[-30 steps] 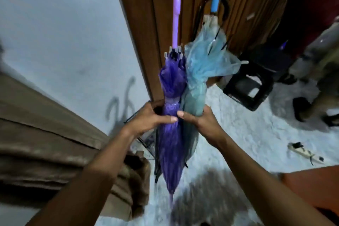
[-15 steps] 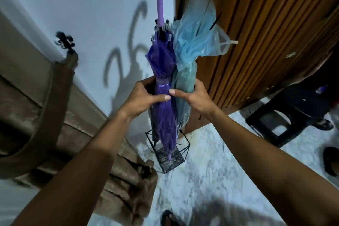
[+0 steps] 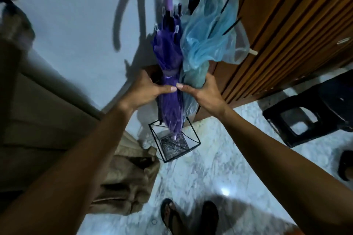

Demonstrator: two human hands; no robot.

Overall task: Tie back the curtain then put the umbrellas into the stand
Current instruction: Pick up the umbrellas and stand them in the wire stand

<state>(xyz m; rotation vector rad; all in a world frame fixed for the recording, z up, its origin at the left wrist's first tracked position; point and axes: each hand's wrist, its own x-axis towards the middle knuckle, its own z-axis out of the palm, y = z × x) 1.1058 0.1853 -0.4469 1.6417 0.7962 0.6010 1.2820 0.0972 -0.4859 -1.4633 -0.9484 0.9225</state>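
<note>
I hold a bundle of folded umbrellas upright with both hands. My left hand [image 3: 145,89] grips the purple umbrella [image 3: 169,53] and my right hand [image 3: 204,89] grips the light blue umbrella [image 3: 206,44]; my thumbs nearly touch in front. A dark umbrella is partly hidden behind them. The purple tip points down into the black wire stand [image 3: 191,139], which sits on the floor by the wall. The brown curtain [image 3: 57,129] hangs at the left, its hem bunched on the floor.
A wooden slatted door [image 3: 286,34] is right behind the umbrellas. A black plastic stool [image 3: 305,120] stands on the marble floor at the right. My sandalled feet [image 3: 189,217] are at the bottom. A sandal [image 3: 345,166] lies at the right edge.
The umbrella bundle has come over the wire stand and dropped, so its tips now sit inside the frame. My view tilted down; my feet came into view.
</note>
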